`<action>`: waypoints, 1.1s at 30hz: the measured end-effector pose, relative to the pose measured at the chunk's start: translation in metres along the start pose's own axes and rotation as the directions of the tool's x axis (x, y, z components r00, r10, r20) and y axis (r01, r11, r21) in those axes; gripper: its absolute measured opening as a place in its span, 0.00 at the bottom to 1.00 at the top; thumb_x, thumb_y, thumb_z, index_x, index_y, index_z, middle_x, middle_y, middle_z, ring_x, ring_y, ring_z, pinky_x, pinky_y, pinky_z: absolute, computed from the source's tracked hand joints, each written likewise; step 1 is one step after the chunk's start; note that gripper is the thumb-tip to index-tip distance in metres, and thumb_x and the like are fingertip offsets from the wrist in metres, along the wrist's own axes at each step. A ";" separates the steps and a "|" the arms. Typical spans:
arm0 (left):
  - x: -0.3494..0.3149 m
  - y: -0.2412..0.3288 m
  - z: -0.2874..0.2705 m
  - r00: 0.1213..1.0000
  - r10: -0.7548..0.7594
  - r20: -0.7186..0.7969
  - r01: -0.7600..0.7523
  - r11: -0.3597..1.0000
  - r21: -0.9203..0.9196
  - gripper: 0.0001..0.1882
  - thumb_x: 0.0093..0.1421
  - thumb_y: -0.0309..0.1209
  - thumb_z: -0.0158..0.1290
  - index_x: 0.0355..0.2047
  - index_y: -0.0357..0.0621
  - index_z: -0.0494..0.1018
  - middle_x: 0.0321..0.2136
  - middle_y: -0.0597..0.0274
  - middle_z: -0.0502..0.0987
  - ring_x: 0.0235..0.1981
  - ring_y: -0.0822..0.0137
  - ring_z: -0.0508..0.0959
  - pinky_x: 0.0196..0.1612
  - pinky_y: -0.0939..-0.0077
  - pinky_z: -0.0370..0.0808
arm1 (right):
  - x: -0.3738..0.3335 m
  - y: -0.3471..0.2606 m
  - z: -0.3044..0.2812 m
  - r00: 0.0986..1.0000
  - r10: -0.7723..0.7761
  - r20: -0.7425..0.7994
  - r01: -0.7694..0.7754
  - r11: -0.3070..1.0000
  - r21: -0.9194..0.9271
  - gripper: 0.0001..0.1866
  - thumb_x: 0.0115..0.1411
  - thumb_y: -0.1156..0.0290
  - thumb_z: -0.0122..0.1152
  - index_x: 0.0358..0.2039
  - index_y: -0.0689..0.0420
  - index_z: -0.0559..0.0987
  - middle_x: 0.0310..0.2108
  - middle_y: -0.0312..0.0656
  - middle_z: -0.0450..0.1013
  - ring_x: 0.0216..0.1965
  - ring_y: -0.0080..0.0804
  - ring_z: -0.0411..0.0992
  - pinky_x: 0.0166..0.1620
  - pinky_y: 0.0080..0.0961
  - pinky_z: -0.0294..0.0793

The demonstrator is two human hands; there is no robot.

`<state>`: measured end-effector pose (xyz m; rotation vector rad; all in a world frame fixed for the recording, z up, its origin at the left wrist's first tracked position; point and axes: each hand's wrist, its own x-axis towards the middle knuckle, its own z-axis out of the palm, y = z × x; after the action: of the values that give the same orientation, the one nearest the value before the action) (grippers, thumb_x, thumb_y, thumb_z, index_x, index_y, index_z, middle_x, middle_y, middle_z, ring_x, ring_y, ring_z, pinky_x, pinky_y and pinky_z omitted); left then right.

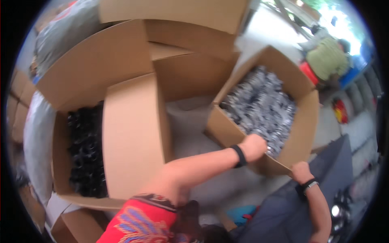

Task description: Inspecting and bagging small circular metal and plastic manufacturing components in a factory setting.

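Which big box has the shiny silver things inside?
The box on the right, with your left hand and right hand at its near edge. It holds silvery pieces; the box on the left holds black ones.

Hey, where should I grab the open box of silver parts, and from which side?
Probably the near rim, from your own side: the box is open-topped, and its thin edge there is exposed, facing you. Your left hand and right hand are on it, spaced apart.
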<state>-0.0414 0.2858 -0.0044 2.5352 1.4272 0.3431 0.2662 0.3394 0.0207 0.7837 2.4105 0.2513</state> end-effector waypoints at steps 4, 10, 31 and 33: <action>-0.013 -0.019 -0.020 0.999 0.034 0.001 -0.034 0.999 -0.013 0.04 0.44 0.28 0.53 0.19 0.48 0.78 0.21 0.57 0.78 0.28 0.58 0.80 0.30 0.65 0.76 | -0.005 -0.021 -0.046 0.995 -0.012 0.097 0.001 0.993 0.117 0.12 0.45 0.57 0.63 0.21 0.53 0.81 0.22 0.43 0.76 0.29 0.41 0.76 0.32 0.36 0.74; -0.037 -0.066 0.005 0.995 0.095 -0.014 -0.095 0.995 0.038 0.03 0.41 0.27 0.53 0.18 0.47 0.76 0.19 0.56 0.76 0.26 0.55 0.78 0.31 0.62 0.73 | 0.041 -0.057 -0.063 0.949 -0.168 0.267 0.104 0.966 0.236 0.10 0.46 0.67 0.56 0.25 0.59 0.81 0.27 0.49 0.76 0.34 0.45 0.76 0.36 0.37 0.74; -0.034 -0.038 0.037 0.952 -0.287 0.104 0.262 0.944 0.201 0.06 0.34 0.23 0.54 0.16 0.48 0.71 0.16 0.60 0.72 0.24 0.55 0.74 0.33 0.65 0.70 | 0.068 -0.074 0.001 0.749 -0.653 -0.108 0.628 0.649 0.429 0.10 0.46 0.72 0.60 0.31 0.55 0.82 0.34 0.43 0.78 0.40 0.36 0.76 0.41 0.27 0.75; -0.030 -0.036 0.038 0.943 -0.311 0.117 0.280 0.934 0.223 0.06 0.34 0.23 0.54 0.16 0.48 0.72 0.17 0.60 0.73 0.25 0.55 0.74 0.33 0.65 0.70 | 0.067 -0.072 0.009 0.747 -0.650 -0.138 0.638 0.642 0.425 0.10 0.45 0.72 0.60 0.30 0.56 0.82 0.33 0.43 0.78 0.39 0.36 0.77 0.41 0.27 0.75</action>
<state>-0.0738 0.2756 -0.0538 2.3775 1.8310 -0.0482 0.1937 0.3203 -0.0433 0.0362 2.5733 -0.6277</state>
